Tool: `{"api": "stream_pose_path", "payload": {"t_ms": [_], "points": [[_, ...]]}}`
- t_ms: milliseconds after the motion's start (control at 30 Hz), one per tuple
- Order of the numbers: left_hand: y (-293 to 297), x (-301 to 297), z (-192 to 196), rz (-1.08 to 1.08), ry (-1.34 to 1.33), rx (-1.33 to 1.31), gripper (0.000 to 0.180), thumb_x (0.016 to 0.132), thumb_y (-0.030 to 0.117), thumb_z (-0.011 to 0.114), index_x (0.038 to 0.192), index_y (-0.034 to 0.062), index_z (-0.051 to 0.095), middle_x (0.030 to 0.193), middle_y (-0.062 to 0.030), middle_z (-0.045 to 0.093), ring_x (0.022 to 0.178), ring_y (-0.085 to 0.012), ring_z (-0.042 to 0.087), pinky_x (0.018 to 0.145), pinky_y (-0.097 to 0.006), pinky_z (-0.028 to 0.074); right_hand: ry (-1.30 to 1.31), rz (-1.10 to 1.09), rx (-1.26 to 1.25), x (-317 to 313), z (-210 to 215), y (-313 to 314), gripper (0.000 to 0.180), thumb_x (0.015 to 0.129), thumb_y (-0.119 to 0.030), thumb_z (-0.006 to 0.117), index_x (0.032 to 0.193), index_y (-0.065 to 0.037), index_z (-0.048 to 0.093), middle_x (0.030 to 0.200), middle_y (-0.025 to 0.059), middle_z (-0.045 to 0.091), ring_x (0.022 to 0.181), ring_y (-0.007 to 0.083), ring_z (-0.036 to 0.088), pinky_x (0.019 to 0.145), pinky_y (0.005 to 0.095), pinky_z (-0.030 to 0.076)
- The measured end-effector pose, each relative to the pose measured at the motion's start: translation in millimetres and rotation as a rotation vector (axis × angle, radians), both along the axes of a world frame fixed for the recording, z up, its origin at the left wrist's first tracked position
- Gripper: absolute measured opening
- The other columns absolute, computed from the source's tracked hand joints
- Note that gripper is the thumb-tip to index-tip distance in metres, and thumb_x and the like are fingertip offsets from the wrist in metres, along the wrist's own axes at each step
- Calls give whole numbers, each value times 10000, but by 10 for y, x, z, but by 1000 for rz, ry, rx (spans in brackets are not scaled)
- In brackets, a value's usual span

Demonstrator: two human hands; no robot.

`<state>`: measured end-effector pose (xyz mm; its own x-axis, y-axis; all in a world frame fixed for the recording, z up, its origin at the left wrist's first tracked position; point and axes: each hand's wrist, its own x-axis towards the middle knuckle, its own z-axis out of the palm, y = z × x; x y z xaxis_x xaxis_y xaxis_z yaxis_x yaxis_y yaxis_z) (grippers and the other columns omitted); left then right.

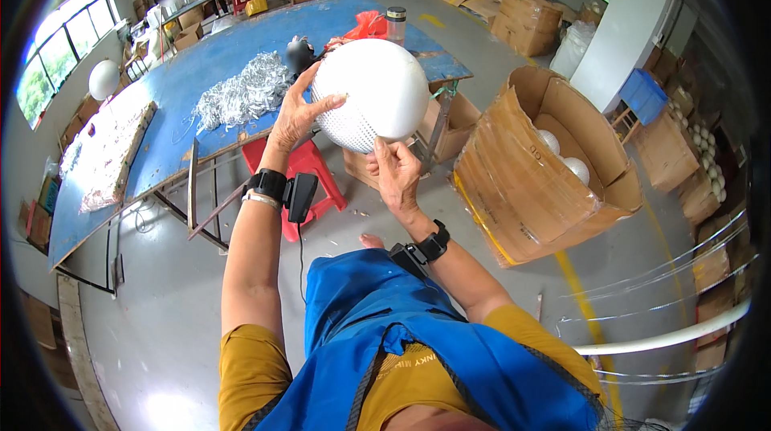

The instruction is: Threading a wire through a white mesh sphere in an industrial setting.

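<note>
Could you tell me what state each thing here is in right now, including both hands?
White ball: held up in the air, between both hands.
Left hand: fingers spread on the ball's left side.
Right hand: gripping the ball from below.
Large cardboard box: open, tipped on its side, white balls inside.
Red stool: upright under the table edge.
Clear jar: upright, lid on.
Silver pile: heaped loose on the blue table.

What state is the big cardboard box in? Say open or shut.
Open: the box lies tipped, its flaps spread, and two white balls show inside.

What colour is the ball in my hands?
White ball, its lower part dotted with small bumps; seen in the head view.
</note>
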<state>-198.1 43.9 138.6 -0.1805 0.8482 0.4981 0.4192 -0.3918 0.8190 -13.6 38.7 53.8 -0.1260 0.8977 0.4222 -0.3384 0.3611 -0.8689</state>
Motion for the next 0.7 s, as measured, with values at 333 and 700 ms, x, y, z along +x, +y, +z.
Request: {"api": "stream_pose_path", "payload": {"t_ms": [333,700], "points": [[-306,197,-76,346,359,284,1075,455,497,802,1309,54,321,1342,-206,320,1290,-357,210,1046,-454,162,-183,-77,-4,339,-392,96,249,852,-207,575,709,-10,525,641,49,599,533,78,535,490,200,430],[-594,323,-244,457,670,515,975,566,673,637,1289,78,365,1358,-157,314,1304,-330,190,1035,-510,28,16,-584,396,1841,607,161,108,853,-128,565,828,-23,561,755,50,611,605,73,542,539,187,439]]}}
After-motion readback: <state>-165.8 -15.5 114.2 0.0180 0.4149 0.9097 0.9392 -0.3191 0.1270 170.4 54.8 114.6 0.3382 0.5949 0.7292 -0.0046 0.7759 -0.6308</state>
